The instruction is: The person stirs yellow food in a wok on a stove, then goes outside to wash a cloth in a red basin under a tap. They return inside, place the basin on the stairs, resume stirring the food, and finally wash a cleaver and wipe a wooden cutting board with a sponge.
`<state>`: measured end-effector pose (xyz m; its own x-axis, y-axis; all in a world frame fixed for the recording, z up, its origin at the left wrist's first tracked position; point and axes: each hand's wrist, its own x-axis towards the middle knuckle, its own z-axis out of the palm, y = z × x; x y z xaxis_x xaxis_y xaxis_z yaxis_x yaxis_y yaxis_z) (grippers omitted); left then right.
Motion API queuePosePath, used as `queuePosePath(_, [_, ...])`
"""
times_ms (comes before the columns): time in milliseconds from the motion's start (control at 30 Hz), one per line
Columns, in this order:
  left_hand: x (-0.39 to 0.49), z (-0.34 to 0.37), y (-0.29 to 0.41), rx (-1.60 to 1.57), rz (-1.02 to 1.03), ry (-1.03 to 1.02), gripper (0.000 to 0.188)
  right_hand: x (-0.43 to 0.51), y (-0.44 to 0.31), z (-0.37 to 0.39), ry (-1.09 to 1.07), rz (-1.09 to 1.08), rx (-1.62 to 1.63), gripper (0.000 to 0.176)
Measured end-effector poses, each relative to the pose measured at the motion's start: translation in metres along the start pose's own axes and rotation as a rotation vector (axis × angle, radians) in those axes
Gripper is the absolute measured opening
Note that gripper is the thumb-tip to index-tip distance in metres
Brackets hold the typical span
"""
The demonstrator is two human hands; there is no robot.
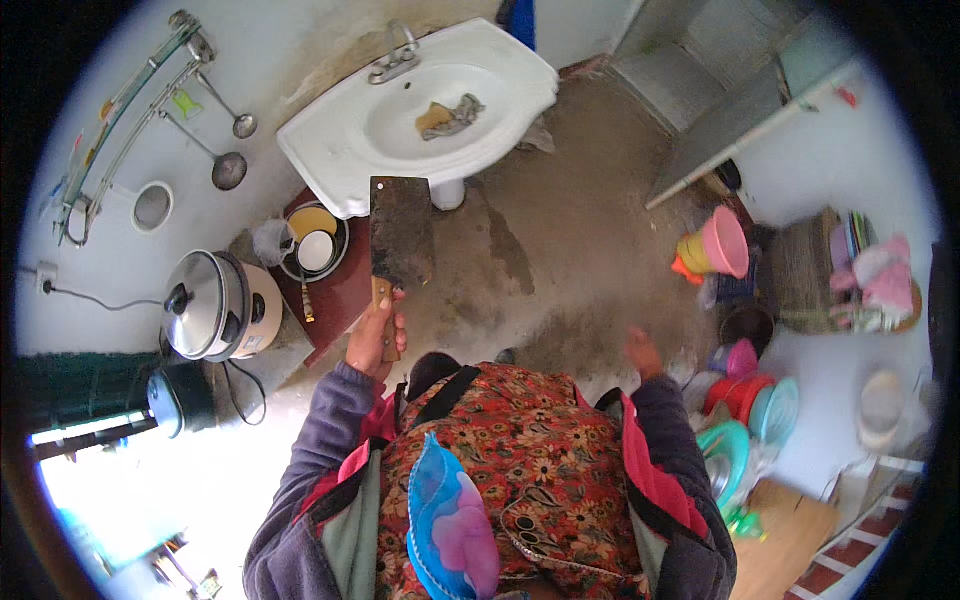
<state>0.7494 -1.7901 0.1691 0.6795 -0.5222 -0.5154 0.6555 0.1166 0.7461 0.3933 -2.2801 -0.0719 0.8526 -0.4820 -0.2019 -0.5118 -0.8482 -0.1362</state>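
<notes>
My left hand point(375, 334) grips the wooden handle of a cleaver point(402, 229). Its broad, dark, stained blade points away from me, and in the picture its upper end overlaps the front edge of a white washbasin point(330, 139). A crumpled grey cloth point(463, 118) and a tan piece point(435, 118) lie in that basin, below a metal faucet point(394, 56). My right hand point(643, 352) hangs apart on the right, blurred, with no object visible in it and its fingers loosely extended.
At left stand a rice cooker point(259, 322) with a metal lid and a large bowl point(341, 259) holding smaller dishes. Ladles point(229, 171) hang from a wall rack point(127, 124). On the right are a pink bucket point(726, 241), a turquoise basin point(739, 450) and a wooden board point(787, 517).
</notes>
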Motion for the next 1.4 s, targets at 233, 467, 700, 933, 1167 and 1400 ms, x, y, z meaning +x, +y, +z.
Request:
queuePosePath(233, [0.073, -0.005, 0.033, -0.078, 0.107, 0.119, 0.035, 0.351, -0.229, -0.194, -0.032, -0.247, 0.648, 0.038])
queuePosePath(467, [0.17, -0.013, 0.084, -0.081, 0.046, 0.235, 0.039, 0.54, -0.367, -0.167, 0.027, -0.469, 0.281, 0.037])
queuePosePath(700, [0.218, 0.003, 0.121, -0.177, -0.07, 0.306, 0.042, 0.667, -0.437, -0.123, 0.051, -0.745, 0.067, 0.034])
queuePosePath(933, [0.271, 0.049, 0.135, -0.316, -0.046, 0.425, 0.048, 0.718, -0.466, -0.088, -0.218, -0.879, -0.192, 0.035])
queuePosePath(1167, [0.326, 0.088, 0.121, -0.473, 0.011, 0.439, 0.049, 0.765, -0.504, -0.217, -0.35, -1.265, 0.348, 0.031])
queuePosePath(1400, [0.355, 0.104, 0.104, -0.571, 0.096, 0.402, 0.045, 0.78, -0.585, -0.209, -0.333, -1.376, 0.113, 0.027])
